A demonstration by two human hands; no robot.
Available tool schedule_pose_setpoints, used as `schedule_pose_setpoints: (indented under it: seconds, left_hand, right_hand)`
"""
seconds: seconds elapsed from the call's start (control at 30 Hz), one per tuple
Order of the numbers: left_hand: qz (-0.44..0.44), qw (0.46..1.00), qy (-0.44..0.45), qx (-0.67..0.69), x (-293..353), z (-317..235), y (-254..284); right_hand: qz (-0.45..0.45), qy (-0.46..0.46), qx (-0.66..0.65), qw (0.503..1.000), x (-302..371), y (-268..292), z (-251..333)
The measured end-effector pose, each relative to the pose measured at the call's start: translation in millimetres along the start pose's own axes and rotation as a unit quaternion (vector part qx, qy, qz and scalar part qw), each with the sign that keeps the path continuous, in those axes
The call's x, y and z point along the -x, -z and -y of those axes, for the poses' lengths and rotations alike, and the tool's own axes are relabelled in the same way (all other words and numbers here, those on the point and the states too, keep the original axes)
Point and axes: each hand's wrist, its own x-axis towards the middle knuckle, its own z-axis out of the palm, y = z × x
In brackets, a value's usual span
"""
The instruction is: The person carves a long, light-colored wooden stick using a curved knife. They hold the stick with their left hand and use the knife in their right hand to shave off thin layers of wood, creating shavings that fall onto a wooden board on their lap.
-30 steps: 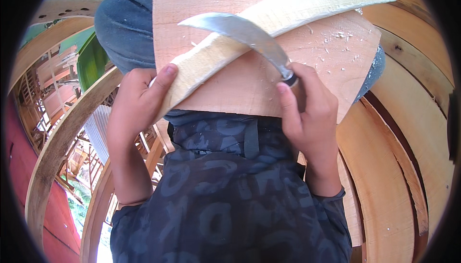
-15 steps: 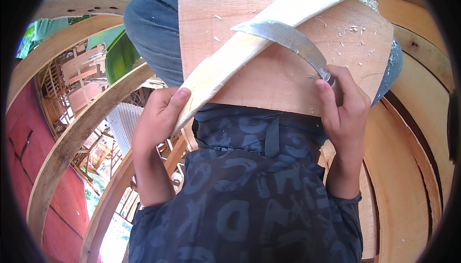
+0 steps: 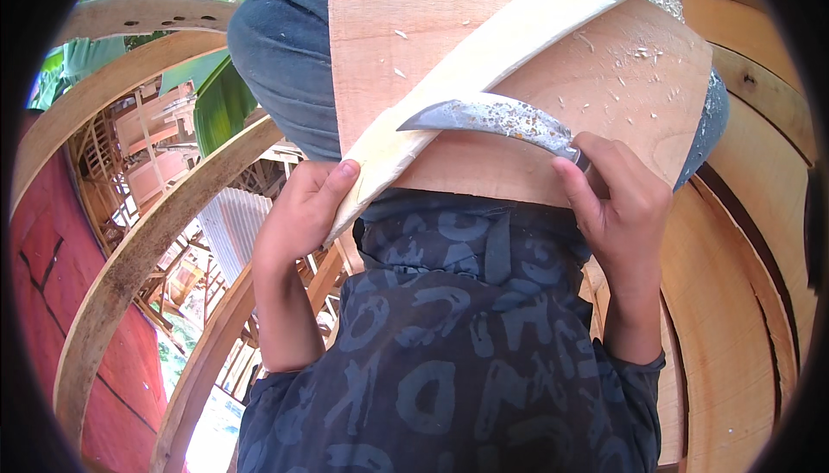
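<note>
A long, pale, curved strip of wood point(image 3: 509, 37) lies slantwise over a flat wooden board point(image 3: 553, 119) on my lap. My left hand point(image 3: 313, 205) grips the strip's near end, thumb on top. In my right hand point(image 3: 623, 196) is a sickle point(image 3: 496, 116) with a curved, rust-spotted blade; my fingers wrap its handle and mostly hide it. The blade's tip rests over the strip, not far from my left hand. Small wood shavings point(image 3: 643, 54) are scattered over the board.
Curved wooden ribs point(image 3: 147, 214) rise on my left, with a red planked surface point(image 3: 108, 335) and green leaves point(image 3: 216, 106) beyond. Curved planks point(image 3: 717, 317) line my right side. My bent knee point(image 3: 281, 50) sits left of the board.
The sickle blade has come nearer along the strip toward my left hand, and its flat face has turned more into sight. My left hand keeps its hold on the strip.
</note>
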Motion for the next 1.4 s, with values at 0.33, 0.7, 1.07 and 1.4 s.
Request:
schedule_pose_setpoints:
  seconds: [0.33, 0.7, 1.07, 1.4]
  left_hand:
    - [0.009, 1.0, 0.005, -0.018, -2, 4, 2]
    - [0.027, 0.999, 0.038, -0.01, -4, -4, 3]
    - [0.031, 0.999, 0.032, -0.023, -4, -11, 4]
    - [0.027, 0.999, 0.025, -0.028, -6, -7, 4]
  right_hand:
    - [-0.134, -0.136, 0.041, 0.981, -7, 30, -43]
    - [-0.001, -0.035, -0.036, 0.999, 0, -2, -4]
    - [-0.011, -0.031, 0.013, 0.999, -5, 6, -10]
    - [-0.16, -0.174, 0.075, 0.969, -5, 49, -62]
